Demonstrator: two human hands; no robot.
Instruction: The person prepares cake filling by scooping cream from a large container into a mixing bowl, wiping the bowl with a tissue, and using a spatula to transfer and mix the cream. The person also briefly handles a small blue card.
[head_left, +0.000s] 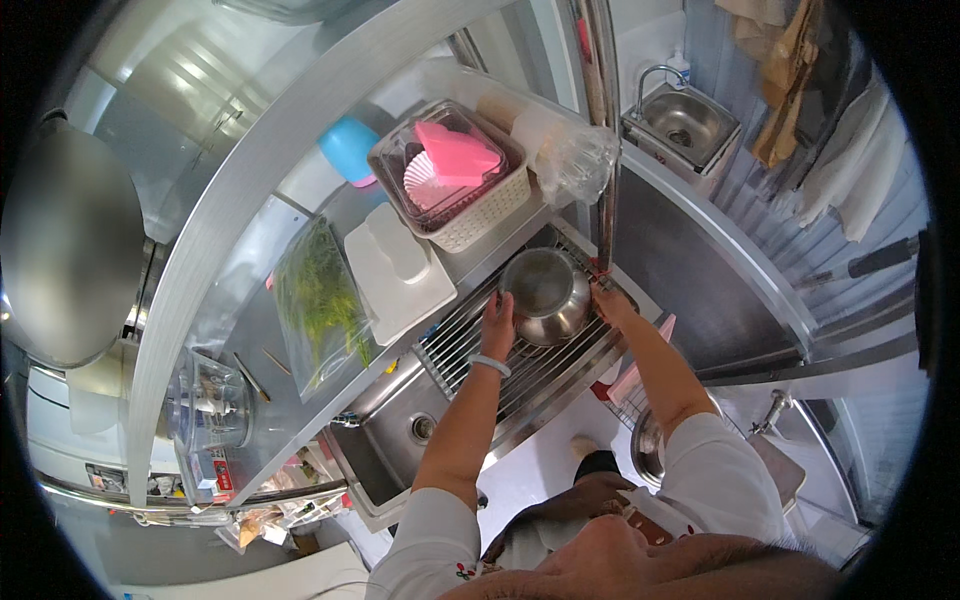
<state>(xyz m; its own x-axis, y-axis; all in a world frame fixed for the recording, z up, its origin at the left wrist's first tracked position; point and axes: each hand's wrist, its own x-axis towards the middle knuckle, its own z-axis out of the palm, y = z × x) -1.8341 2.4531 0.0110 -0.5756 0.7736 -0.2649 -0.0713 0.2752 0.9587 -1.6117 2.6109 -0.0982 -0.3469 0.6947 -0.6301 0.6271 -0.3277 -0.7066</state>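
Observation:
A stainless steel bowl (546, 294) rests bottom up on a metal drying rack (480, 352) beside the sink. My left hand (498, 325) touches the bowl's left side, fingers pointing up, a pale bangle on the wrist. At the bowl's right side is my right hand (609, 301), its fingertips near the rack's far right corner and a small red tie. Whether those fingers grip the bowl or the rack's edge cannot be told.
A sink basin (390, 431) lies left of the rack. The shelf beyond holds a plastic basket (480, 214) with clear containers, white lids (397, 281), bagged green herbs (315, 289) and a blue container (349, 146). A metal post (604, 187) stands at the right.

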